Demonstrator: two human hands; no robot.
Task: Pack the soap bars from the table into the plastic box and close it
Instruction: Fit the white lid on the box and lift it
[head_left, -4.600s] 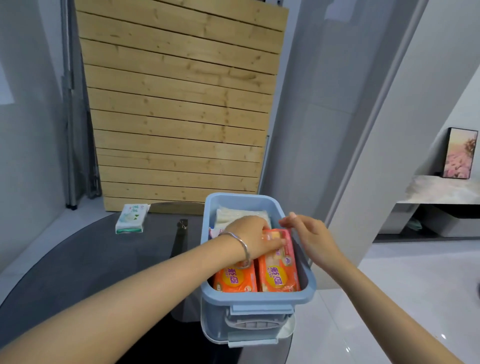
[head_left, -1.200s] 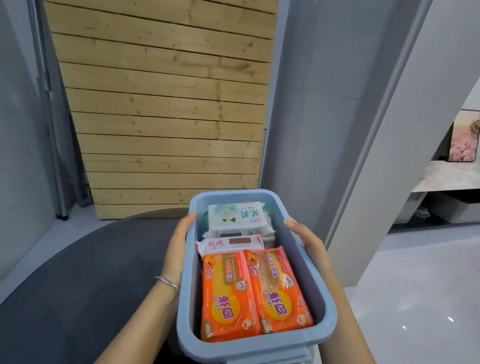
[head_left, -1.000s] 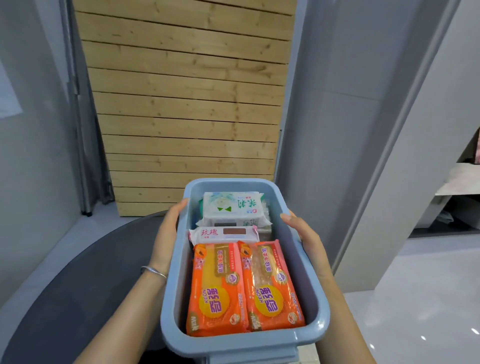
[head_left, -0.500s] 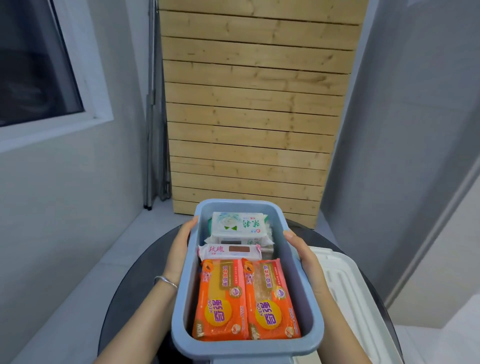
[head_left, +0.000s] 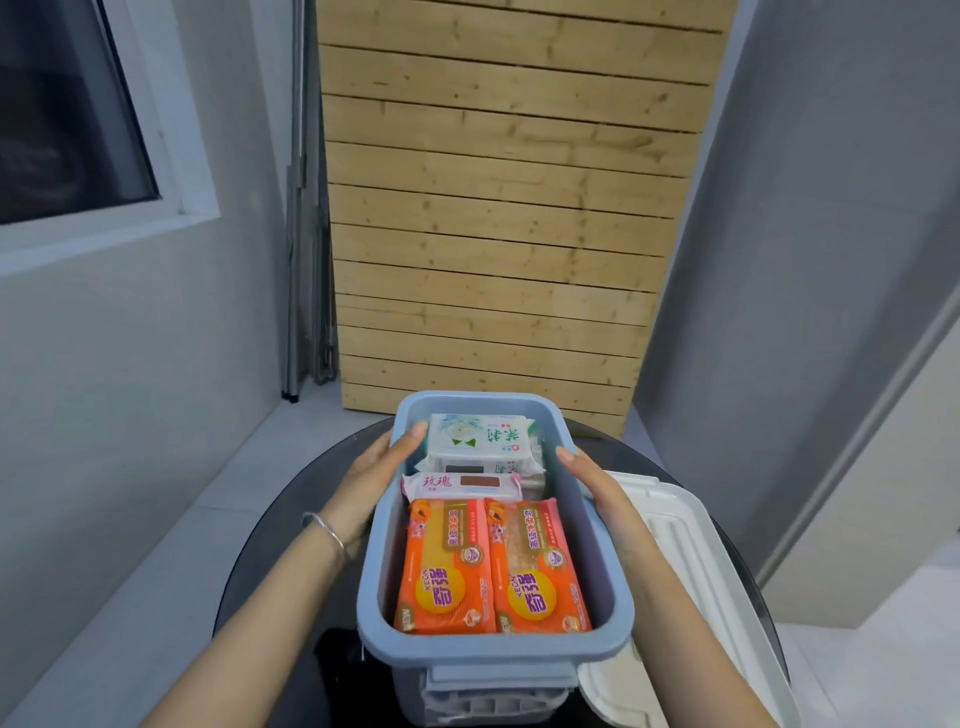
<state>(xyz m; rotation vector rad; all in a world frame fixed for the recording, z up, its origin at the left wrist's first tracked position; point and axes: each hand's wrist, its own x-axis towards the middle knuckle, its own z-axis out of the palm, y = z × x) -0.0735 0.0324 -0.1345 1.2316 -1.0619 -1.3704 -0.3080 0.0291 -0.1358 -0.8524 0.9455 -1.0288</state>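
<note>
Your left hand (head_left: 374, 483) lies flat against the left wall of the pale blue rectangular plastic box (head_left: 496, 656), fingers together and stretched along the rim, its fingertips curling over the edge at about 10 o'clock of the box. A thin silver bracelet (head_left: 326, 531) circles that wrist. Your right hand (head_left: 597, 493) presses the right wall the same way, palm on the outside, fingers together, tips near the rim at 2 o'clock. So the box is clamped between your two flat palms, not pinched.

The box sits open over the round dark table (head_left: 291, 525). Inside, two orange wrapped soap bars (head_left: 447, 566) lie side by side at the 6 o'clock end, touching each other. Just beyond them a narrow white and pink wrapped soap bar (head_left: 462, 483) lies crosswise, and at the 12 o'clock end a white and green wrapped soap bar (head_left: 480, 436) rests on top of other packets.

The white ribbed plastic lid (head_left: 696, 561) lies on the table at 3 o'clock of the box, partly under your right forearm.
</note>
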